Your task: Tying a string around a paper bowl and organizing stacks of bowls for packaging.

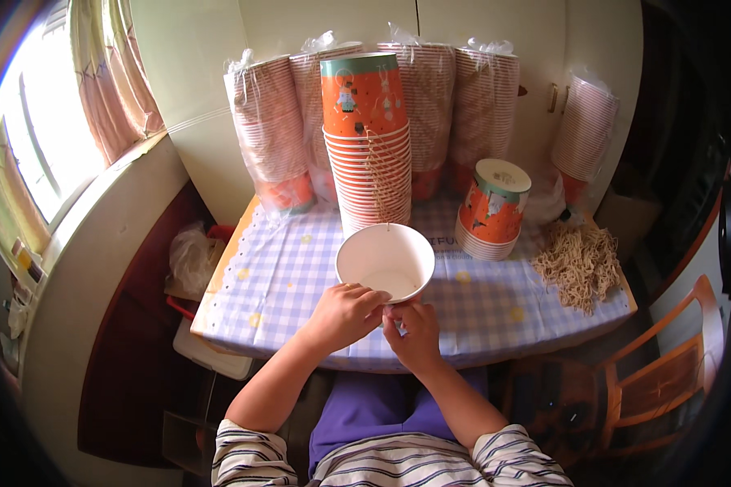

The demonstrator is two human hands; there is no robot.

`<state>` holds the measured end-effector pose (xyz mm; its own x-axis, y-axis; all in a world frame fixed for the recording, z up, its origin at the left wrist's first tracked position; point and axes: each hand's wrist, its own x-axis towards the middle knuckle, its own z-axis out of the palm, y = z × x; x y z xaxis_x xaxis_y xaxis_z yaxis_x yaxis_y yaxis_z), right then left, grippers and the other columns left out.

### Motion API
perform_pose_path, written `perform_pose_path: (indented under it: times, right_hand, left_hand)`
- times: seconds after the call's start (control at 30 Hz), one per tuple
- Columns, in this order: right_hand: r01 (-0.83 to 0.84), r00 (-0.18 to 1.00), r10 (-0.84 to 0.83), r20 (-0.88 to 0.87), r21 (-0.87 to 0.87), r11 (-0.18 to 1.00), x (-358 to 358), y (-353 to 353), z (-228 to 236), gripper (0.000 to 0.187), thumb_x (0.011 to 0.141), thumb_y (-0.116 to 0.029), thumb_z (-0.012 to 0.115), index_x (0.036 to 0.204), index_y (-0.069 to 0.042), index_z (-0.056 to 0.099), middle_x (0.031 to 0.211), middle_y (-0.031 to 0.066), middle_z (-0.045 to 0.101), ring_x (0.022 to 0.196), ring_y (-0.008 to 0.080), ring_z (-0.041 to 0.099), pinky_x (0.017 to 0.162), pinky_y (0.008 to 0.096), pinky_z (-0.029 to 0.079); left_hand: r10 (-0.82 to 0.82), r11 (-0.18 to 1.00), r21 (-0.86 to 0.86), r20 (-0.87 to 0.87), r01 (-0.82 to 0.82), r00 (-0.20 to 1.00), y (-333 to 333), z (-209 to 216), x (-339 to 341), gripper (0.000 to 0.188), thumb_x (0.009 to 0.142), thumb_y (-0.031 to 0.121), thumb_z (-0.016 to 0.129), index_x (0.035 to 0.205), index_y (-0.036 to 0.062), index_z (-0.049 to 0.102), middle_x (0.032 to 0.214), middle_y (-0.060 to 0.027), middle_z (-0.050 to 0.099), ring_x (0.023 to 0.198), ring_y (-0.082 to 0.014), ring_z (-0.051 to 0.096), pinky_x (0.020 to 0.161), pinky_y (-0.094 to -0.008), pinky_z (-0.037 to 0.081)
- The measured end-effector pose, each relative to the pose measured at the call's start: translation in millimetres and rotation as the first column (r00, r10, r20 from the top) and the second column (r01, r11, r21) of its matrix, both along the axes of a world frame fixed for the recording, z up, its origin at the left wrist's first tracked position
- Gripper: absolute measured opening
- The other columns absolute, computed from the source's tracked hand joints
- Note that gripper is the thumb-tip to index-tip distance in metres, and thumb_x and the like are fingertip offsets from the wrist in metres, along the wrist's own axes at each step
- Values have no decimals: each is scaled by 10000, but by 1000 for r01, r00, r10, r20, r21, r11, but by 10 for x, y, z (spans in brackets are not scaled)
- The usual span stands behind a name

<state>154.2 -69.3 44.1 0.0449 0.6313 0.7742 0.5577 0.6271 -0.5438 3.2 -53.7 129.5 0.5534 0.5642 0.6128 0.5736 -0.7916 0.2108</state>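
A white-lined paper bucket [374, 264] is tilted at the table's near edge, its mouth facing me. My left hand [345, 312] is closed on its near rim, fingers over the lip. My right hand [414, 333] is pinched just under that rim, against the bucket's outer side; what its fingertips hold is too small to tell. Right behind stands a tall stack of upside-down orange paper buckets [365, 97], with beige cords [384, 166] hanging down its side. A shorter upside-down stack of buckets [495, 209] is to the right.
At the table's right end lies a heap of beige cords [581, 264]. Several plastic-wrapped bucket stacks [268, 130] line the back. The checked tablecloth [276, 284] covers the table. A wooden chair [658, 381] stands at right, and a plastic bag [193, 260] sits beyond the left edge.
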Motion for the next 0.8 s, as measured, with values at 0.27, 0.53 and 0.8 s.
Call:
perform_pose_path:
  times: [0.27,0.53,0.8]
  right_hand:
    - [-28,998,25,61,52,998,25,7,-34,149,723,-111,698,821,-114,586,766,42,569,680,250,529,635,373,401]
    - [-51,942,-28,-335,-225,973,463,-8,-149,215,804,-219,685,855,-38,580,803,65,568,595,137,489,536,284,409]
    - [-624,591,-79,-803,-517,586,1009,222,-245,497,810,-270,710,1178,-4,507,933,68,586,658,133,598,575,306,552]
  left_hand:
    - [30,1000,-2,11,-30,999,-30,10,18,196,672,99,683,865,73,660,738,-74,665,686,-247,650,622,-347,518]
    - [170,975,142,6,-169,986,-84,64,267,261,677,251,728,864,81,662,784,-40,620,840,-215,588,788,-375,404]
    - [4,998,66,159,-14,987,87,-56,223,101,753,96,672,851,85,649,769,-37,599,790,-231,578,832,-384,399]
